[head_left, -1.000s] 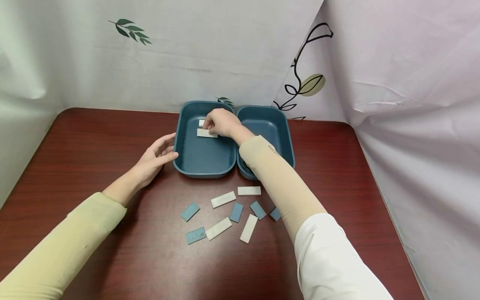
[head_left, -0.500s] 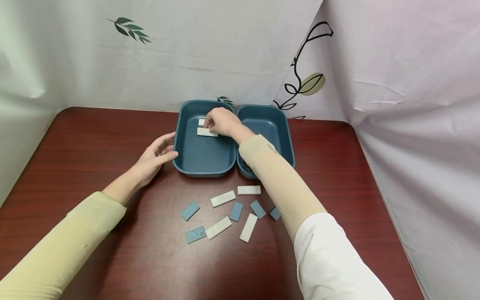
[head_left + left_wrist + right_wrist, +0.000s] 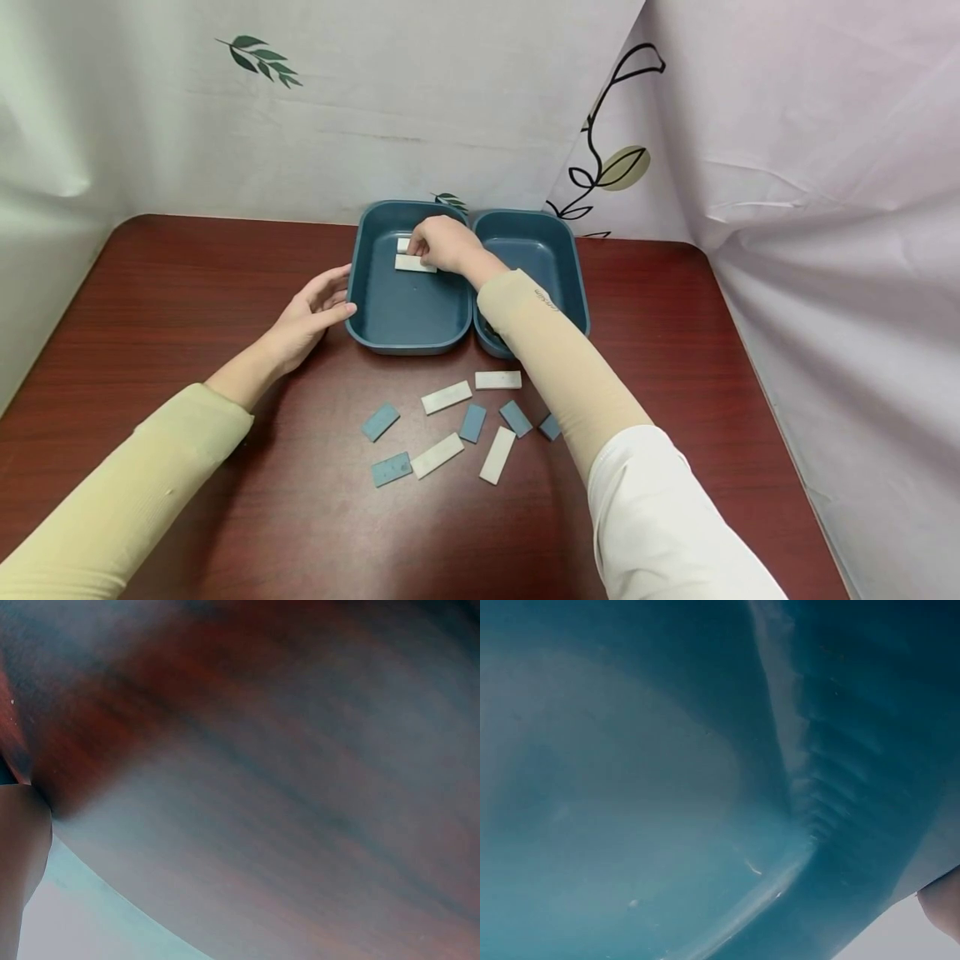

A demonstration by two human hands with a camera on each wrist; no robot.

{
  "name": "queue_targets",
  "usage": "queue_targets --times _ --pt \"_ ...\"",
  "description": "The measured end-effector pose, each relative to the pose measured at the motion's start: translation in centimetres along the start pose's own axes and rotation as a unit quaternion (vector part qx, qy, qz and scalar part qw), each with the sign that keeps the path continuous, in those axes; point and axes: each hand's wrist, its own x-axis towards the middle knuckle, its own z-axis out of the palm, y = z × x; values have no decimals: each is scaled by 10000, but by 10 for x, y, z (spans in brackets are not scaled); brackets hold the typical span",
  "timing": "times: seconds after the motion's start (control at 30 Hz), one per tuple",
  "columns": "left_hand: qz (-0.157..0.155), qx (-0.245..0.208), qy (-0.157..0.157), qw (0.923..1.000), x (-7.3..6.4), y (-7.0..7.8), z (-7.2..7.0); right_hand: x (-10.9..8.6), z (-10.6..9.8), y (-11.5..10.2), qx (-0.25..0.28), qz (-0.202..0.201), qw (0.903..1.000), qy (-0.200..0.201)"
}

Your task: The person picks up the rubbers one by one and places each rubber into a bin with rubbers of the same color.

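Note:
In the head view two blue trays stand side by side at the table's back. My left hand [image 3: 307, 321] rests against the outer left wall of the left tray [image 3: 408, 346], thumb tip at the rim and fingers extended. Inside that tray my right hand [image 3: 448, 243] has its fingers curled down, pinching the right end of a flat white rectangular block [image 3: 411, 263]. A second white block [image 3: 402, 246] lies just behind it, partly hidden by the fingers. The left wrist view shows blurred table surface and a bit of skin [image 3: 22, 862]; the right wrist view mostly shows blue tray surface [image 3: 630, 787].
The right tray [image 3: 536, 258] is partly covered by my right forearm; something dark shows inside by the sleeve. In front lie several white blocks [image 3: 447, 398] and several shorter blue blocks [image 3: 381, 422], one partly hidden by the sleeve. A pale curtain [image 3: 450, 100] hangs behind the table.
The front white block has shifted very slightly right under my right fingers. My left hand and the trays stay in place.

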Motion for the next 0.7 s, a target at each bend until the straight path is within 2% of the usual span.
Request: queue_targets --times 0.7 --pt "-100 46 13 9999 -1 1 0 0 -1 0 149 -71 9997 -174"
